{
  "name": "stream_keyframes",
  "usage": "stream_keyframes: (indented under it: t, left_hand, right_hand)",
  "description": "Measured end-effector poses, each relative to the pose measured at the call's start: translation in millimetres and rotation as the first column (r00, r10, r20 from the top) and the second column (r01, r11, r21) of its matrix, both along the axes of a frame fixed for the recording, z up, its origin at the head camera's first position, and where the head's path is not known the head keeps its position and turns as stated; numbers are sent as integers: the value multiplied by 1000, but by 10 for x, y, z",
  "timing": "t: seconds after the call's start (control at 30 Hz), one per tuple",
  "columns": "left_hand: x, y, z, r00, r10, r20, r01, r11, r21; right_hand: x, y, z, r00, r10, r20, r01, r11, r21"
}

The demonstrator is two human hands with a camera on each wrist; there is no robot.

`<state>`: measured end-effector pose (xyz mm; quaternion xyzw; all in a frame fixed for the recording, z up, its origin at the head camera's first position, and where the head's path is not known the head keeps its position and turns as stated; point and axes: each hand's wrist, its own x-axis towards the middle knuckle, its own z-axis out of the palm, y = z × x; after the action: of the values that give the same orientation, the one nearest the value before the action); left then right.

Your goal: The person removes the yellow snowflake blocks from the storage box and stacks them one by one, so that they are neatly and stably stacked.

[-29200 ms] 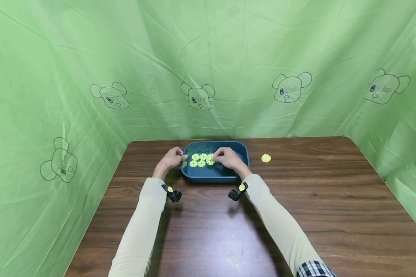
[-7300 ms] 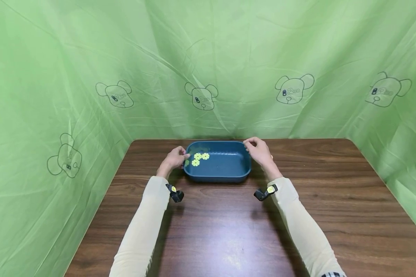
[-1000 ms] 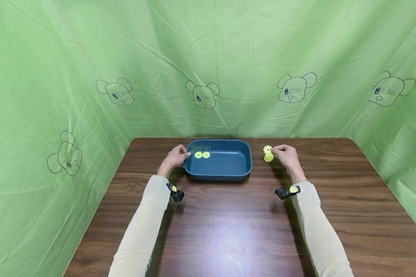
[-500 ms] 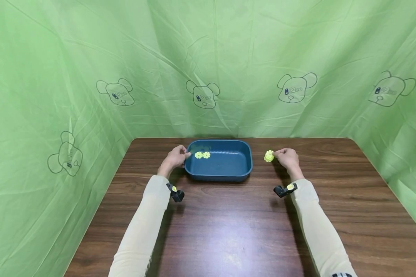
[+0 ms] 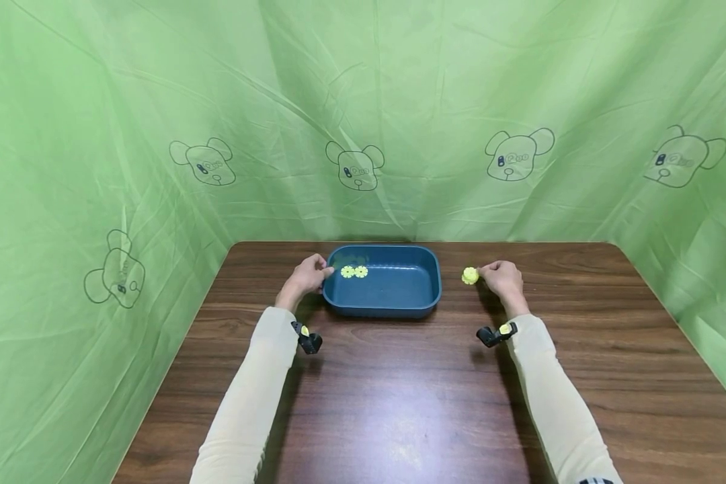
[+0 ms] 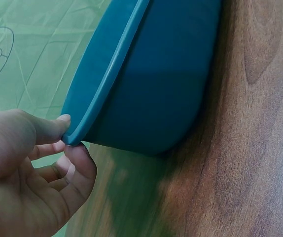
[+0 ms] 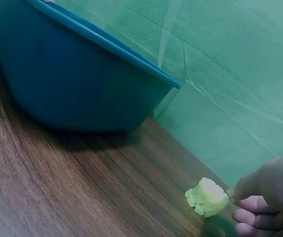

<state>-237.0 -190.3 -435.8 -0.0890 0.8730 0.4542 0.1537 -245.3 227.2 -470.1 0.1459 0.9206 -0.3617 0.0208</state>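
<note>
My left hand [image 5: 305,274] pinches the left rim of a blue plastic basin [image 5: 387,308]; the left wrist view shows the thumb inside the rim [image 6: 113,69] and a finger under its lip. Two yellow flower-shaped discs [image 5: 361,271] lie side by side inside, at the basin's left. To the right of the basin, a small stack of yellow flower-shaped discs [image 5: 469,276] stands on the table. My right hand [image 5: 503,279] pinches the top disc by its right edge, lined up over the stack [image 7: 206,198]. The other right fingers are curled beneath, partly cut off in the right wrist view.
The brown wood-grain table [image 5: 387,390] ends at the back just behind the basin. A green curtain [image 5: 423,101] with outlined bear heads hangs at the back and sides. A black wrist camera [image 5: 496,334] sits on each cuff.
Over the last second, my right hand has brought the held disc down and slightly toward me, onto the stack. The left hand stays at the rim. Much earlier, the basin held several more discs.
</note>
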Motion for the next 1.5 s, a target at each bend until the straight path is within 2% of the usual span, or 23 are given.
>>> stream_keyframes:
  t: [0.2,0.6,0.9,1.3,1.5]
  left_hand:
    - [10,1,12,1000,-3,-1,3,1000,-6]
    - [5,7,6,1000,1,3,-1,1000,-6]
    - [-9,7,2,1000,3,7,-3,1000,-14]
    - [-4,10,-10,1000,4,0,-4,1000,-20]
    - [-5,-1,-18,1000,-9,-7,8,1000,-26]
  right_hand:
    - [51,-9,94,999,-8,-31,7,1000,-29]
    - [69,-208,300,981,5,-193,-32,991,-133]
    - [26,-497,374,957,65,-283,-119,977,-179]
    - [-21,-911,391,936,143,-321,-209,961,-182]
    - [-50,-1075,378,931,156,-329,-224,958,-180]
